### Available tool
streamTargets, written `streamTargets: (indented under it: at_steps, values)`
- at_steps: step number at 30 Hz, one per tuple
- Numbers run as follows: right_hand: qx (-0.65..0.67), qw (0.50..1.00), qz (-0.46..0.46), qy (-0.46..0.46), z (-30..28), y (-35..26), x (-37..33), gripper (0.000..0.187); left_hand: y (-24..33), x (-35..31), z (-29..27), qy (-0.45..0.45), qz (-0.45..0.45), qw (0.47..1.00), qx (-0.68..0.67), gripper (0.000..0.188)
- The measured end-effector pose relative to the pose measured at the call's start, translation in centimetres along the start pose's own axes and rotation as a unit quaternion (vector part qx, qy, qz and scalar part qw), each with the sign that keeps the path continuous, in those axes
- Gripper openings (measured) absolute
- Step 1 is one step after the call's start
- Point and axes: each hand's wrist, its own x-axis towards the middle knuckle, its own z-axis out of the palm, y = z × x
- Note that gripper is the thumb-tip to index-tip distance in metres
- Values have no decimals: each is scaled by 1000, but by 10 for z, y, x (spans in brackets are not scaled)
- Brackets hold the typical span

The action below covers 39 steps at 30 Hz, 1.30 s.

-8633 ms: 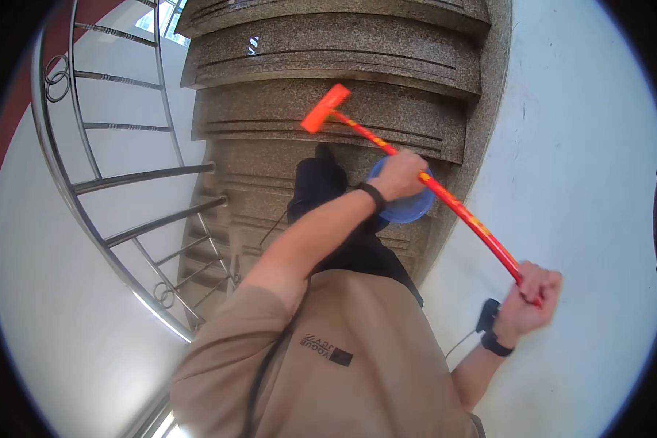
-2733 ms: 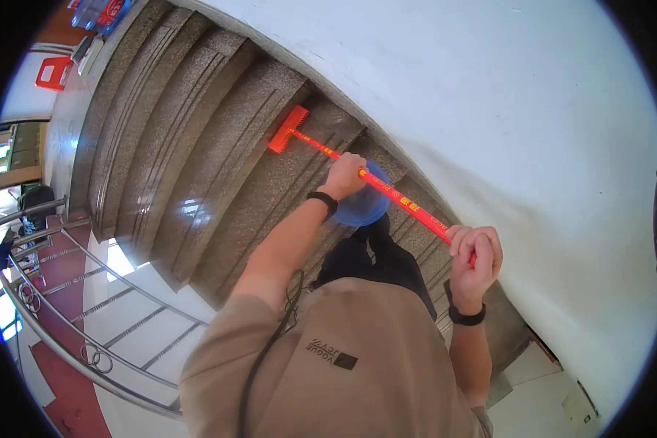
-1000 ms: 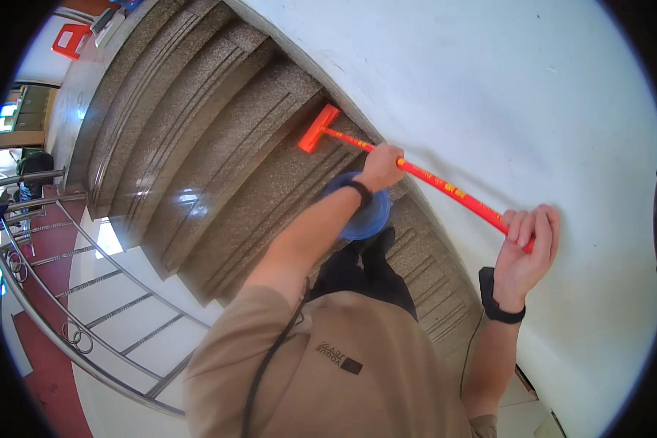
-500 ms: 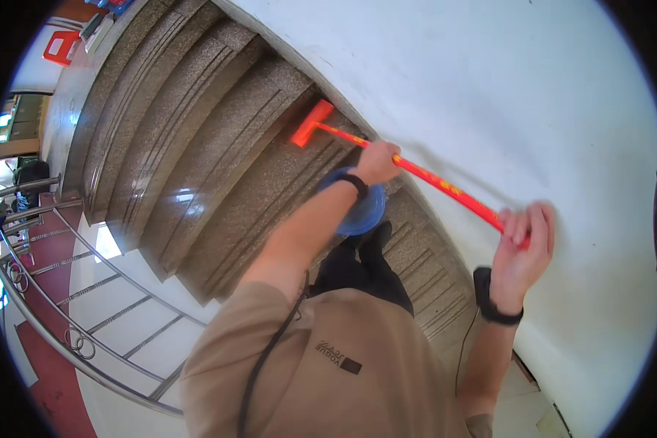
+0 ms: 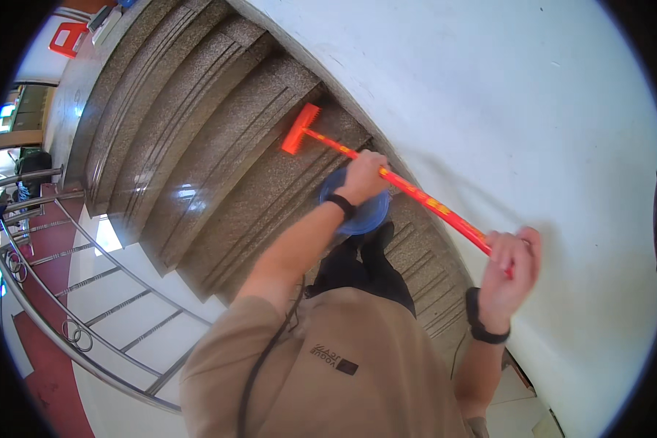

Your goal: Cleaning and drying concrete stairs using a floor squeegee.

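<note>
A long-handled scrub brush with a red patterned handle and an orange head (image 5: 301, 129) slants across the stairs. The head rests on a stone step (image 5: 274, 164) near the wall side, and short bristles seem to show along its upper end. My left hand (image 5: 365, 177) is wrapped round the handle partway down, nearer the head. My right hand (image 5: 513, 259) is closed on the handle's top end, close to the white wall. Below my left hand stands a blue bucket (image 5: 372, 215), partly hidden by that hand and wrist.
Curved speckled stone stairs (image 5: 190, 139) rise toward the upper left. A white wall (image 5: 518, 109) bounds them on the right, and a metal railing (image 5: 117, 271) curves along the left. A red stool (image 5: 68, 39) stands at the far upper left. My feet are beside the bucket.
The brush head has moved left and slightly toward me along the step. Both hands have shifted left and down with the handle, keeping their grip.
</note>
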Motion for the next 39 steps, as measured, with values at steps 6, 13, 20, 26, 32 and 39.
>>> streamTargets:
  at_steps: [6,13,20,26,32,39]
  values:
    - [-44,995,65,57,0,10,-15,12,-17,0,8,-76,9,996,34,14]
    - [-63,988,5,140,-46,-50,-32,16,65,-13,59,-147,20,989,-27,13]
    - [-48,996,-24,68,-52,-45,-48,19,65,-54,40,-97,2,994,-48,10]
    - [-8,997,62,43,-37,-10,-46,12,32,-86,15,-73,-72,995,-4,13]
    - [-28,996,37,76,-55,-37,-39,13,58,-70,49,-32,-32,997,-57,15]
    - [-40,990,-11,132,-72,-66,-51,17,98,-47,77,-117,13,990,-77,13]
